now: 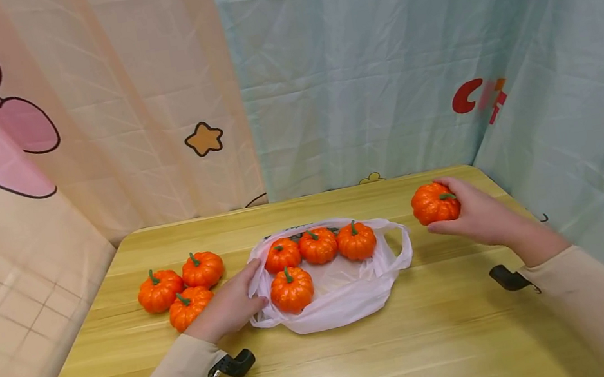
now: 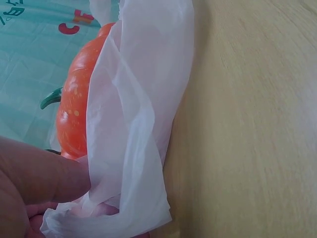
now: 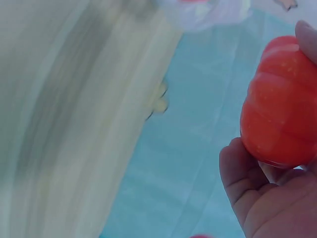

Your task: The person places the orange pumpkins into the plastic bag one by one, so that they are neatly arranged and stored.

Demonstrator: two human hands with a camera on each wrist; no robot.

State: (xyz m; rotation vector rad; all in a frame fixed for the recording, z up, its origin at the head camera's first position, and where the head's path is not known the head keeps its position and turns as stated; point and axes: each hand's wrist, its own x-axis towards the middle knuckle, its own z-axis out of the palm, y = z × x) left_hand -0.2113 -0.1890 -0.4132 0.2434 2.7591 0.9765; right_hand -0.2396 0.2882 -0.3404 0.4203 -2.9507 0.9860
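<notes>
A white plastic bag (image 1: 348, 299) lies on the table with its mouth spread wide. Inside it sit several small orange toy pumpkins (image 1: 291, 289) with green stems. My left hand (image 1: 229, 303) pinches the bag's left rim; in the left wrist view the thumb presses the thin plastic (image 2: 124, 124) beside a pumpkin (image 2: 74, 109). Off to the right of the bag, my right hand (image 1: 475, 211) grips another pumpkin (image 1: 434, 202), raised above the table. The right wrist view shows fingers curled round this pumpkin (image 3: 282, 104), which is partly cut off by the frame.
Three more pumpkins (image 1: 160, 291) stand grouped on the wooden table (image 1: 420, 353), left of the bag and close to my left forearm. A bag handle loop (image 1: 404, 245) sticks out on the right. Printed cloth curtains (image 1: 355, 76) hang behind the table and at both sides.
</notes>
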